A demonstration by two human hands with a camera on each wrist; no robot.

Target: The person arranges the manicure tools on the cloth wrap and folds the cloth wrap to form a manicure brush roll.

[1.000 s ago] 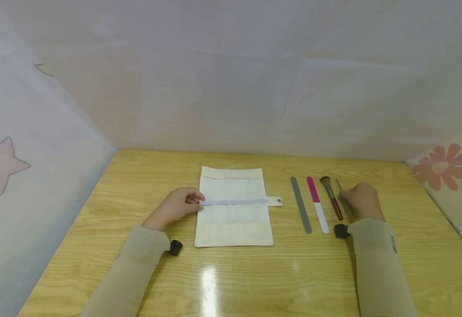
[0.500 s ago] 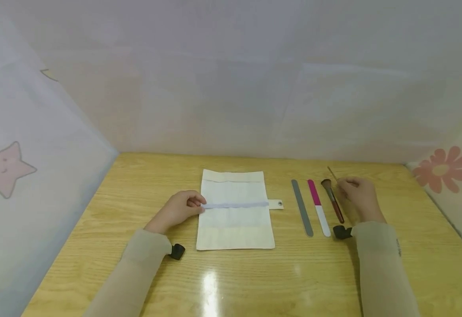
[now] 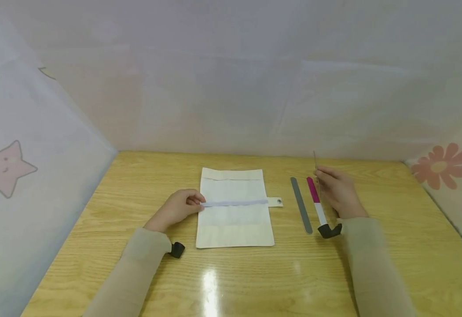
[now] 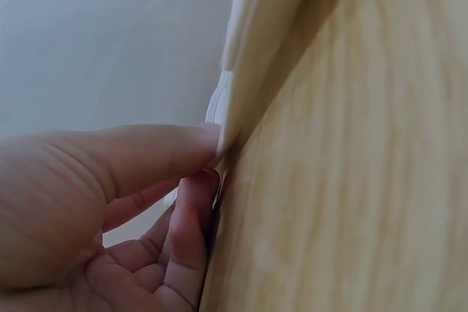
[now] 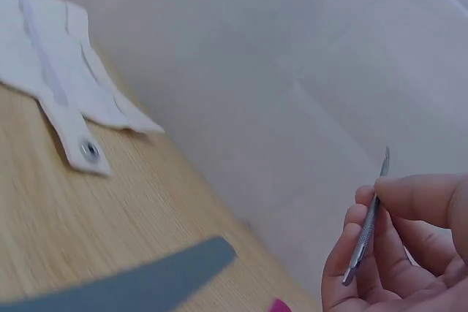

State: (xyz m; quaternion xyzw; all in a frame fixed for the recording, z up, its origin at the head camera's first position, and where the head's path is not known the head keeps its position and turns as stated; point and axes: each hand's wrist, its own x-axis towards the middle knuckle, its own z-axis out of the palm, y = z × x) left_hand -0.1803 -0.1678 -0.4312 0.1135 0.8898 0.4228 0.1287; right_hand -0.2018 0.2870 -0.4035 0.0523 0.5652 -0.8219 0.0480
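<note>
A white fabric roll-up pouch (image 3: pixel 235 235) lies unfolded, with a pale lilac band across its middle and a snap tab (image 3: pixel 275 201) at its right. At its left edge my left hand (image 3: pixel 175 210) pinches the fabric between thumb and fingers. My right hand (image 3: pixel 339 190) holds a slim metal cuticle pusher (image 5: pixel 369 228) with a textured handle, raised above the table. Just left of that hand lie a pink and white nail file (image 3: pixel 313 189) and a grey nail file (image 3: pixel 301 204). The makeup brush is hidden behind the right hand.
The wooden table (image 3: pixel 247 286) meets a pale cloth backdrop (image 3: pixel 223 97) behind and at both sides. A black wrist mount (image 3: pixel 329 230) on the right sleeve covers the lower end of the pink and white file.
My right hand has picked the cuticle pusher up from the right end of the row and carried it left, over the brush. The left hand keeps its place on the pouch.
</note>
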